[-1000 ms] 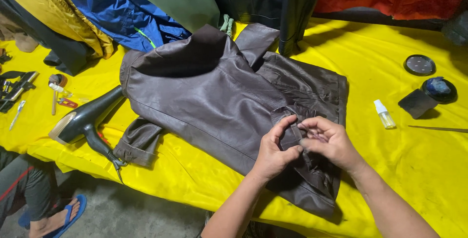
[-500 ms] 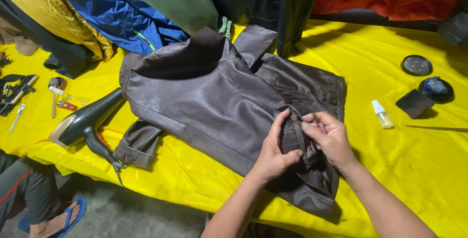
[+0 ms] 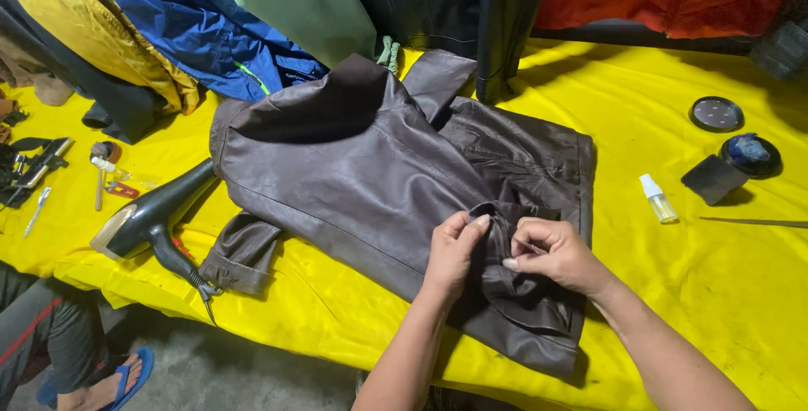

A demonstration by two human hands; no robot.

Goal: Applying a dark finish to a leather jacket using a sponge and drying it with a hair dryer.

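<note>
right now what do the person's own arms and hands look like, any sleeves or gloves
Both are bare: the left hand and right hand wear no gloves, and no rings or watch show. No sleeve shows on either forearm as far as the bottom edge of the picture. The fingernails look short and plain.

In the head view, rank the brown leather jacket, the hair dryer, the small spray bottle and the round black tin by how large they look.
1. brown leather jacket, by far the largest
2. hair dryer
3. round black tin
4. small spray bottle
The tin and the bottle look close; the tin lies farther away, so their order is unsure.
</note>
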